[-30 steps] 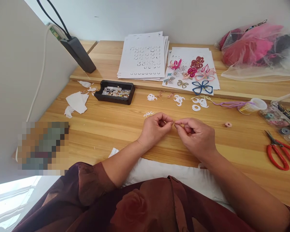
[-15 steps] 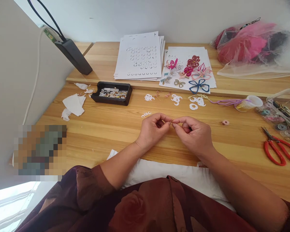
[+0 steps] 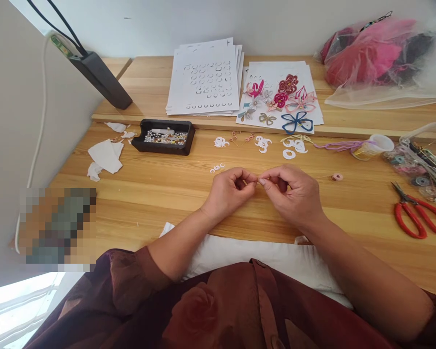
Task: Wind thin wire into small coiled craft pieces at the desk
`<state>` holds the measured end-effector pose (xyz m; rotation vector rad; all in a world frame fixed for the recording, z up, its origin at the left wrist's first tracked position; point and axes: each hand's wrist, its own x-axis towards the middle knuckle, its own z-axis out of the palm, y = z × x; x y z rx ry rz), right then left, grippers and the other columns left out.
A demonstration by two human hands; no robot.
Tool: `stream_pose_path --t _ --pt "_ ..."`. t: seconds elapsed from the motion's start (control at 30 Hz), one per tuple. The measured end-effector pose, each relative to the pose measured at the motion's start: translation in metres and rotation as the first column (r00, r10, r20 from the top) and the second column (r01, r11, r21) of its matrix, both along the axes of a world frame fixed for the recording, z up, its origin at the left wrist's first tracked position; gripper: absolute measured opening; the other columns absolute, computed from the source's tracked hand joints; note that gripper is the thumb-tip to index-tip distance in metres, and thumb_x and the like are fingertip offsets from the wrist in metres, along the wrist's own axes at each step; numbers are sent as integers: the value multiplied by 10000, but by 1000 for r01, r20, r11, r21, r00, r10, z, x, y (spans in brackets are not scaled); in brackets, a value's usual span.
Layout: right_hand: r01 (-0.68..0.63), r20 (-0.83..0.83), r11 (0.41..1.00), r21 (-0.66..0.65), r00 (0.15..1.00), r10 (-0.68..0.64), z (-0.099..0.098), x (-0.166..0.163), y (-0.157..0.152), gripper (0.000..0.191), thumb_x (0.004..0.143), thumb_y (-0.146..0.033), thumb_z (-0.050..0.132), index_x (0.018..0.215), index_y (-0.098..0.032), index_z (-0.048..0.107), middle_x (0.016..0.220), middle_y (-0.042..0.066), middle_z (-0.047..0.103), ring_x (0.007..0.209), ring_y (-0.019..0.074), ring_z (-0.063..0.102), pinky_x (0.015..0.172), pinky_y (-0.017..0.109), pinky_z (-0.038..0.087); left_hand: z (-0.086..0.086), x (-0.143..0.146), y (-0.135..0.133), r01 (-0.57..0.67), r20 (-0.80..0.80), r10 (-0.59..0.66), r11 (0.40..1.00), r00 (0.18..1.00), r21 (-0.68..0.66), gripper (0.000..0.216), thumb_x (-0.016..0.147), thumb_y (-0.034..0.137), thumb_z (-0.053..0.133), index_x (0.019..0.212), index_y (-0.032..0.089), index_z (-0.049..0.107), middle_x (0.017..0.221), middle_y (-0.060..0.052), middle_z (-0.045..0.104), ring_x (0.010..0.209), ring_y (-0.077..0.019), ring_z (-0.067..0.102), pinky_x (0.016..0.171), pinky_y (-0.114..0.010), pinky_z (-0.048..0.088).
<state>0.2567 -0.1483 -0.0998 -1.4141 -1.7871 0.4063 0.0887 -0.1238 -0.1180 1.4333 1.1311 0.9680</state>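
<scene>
Slightly higher and further left in view the desk items now sit, the head having shifted, while both hands are held close together over the desk (image 3: 148,213). The left hand (image 3: 228,191) and the right hand (image 3: 292,191) are closed, their fingertips pinched together on a fine strand (image 3: 257,179) just above the wood; its material is too thin to be told. A faint line appears to be carried from the right hand to a pink spool (image 3: 336,177) lying to the right.

Much seems to have been completed already: wire flowers (image 3: 280,100) and a blue wire flower (image 3: 297,122) are laid out on paper sheets at the back of the desk. Much also appears to be left, since white cut shapes (image 3: 262,143) and small white curls (image 3: 217,167) are scattered loose near the hands, and beads (image 3: 165,137) are kept in a black tray (image 3: 167,151). A stack of paper (image 3: 203,77) is marked with rows of small cut-out outlines. Red-handled scissors (image 3: 417,218) are placed at the right, beside a bag of small spools (image 3: 421,167). No brand, label or legible writing can be read on any of these.
</scene>
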Motion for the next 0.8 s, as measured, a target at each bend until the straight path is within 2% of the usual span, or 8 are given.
stream_pose_path --t 0.1,0.23,0.43,0.67,0.8 --pt "-5 -34 999 -42 999 4 -3 -1 0 54 862 -215 657 857 -231 709 658 -22 586 538 117 460 562 285 382 1 0 1 -1 -3 1 1000 1000 -16 54 753 200 695 782 155 697 737 -16 686 575 -85 505 549 -210 397" --pt "-17 -162 992 -127 987 -4 -8 -2 0 42 878 -242 652 865 -224 687 613 -39 546 510 108 423 507 273 333 1 0 1 -8 36 9 999 999 -32 65 750 205 712 786 153 696 745 -17 691 582 -81 519 555 -203 404" --pt "-30 -301 988 -152 954 -17 -12 -4 2 57 879 -259 654 842 -217 656 699 -9 614 611 134 531 563 279 403 0 1 1 2 103 5 997 995 -73 132 773 272 740 816 150 711 795 -36 717 642 -97 582 596 -208 447" --pt "-39 -335 984 -175 942 -22 -13 -5 2 60 862 -268 667 838 -215 652 712 -4 626 625 137 547 559 278 418 3 1 1 -21 107 35 992 994 -127 161 752 301 770 751 153 706 752 -29 702 635 -103 581 601 -220 450" --pt "-98 -401 961 -259 916 -15 -10 -2 6 94 839 -292 692 818 -206 664 710 0 652 619 130 556 552 265 427 3 0 2 -2 97 14 993 995 -118 146 758 286 751 731 156 692 738 -22 696 632 -102 573 594 -217 441"
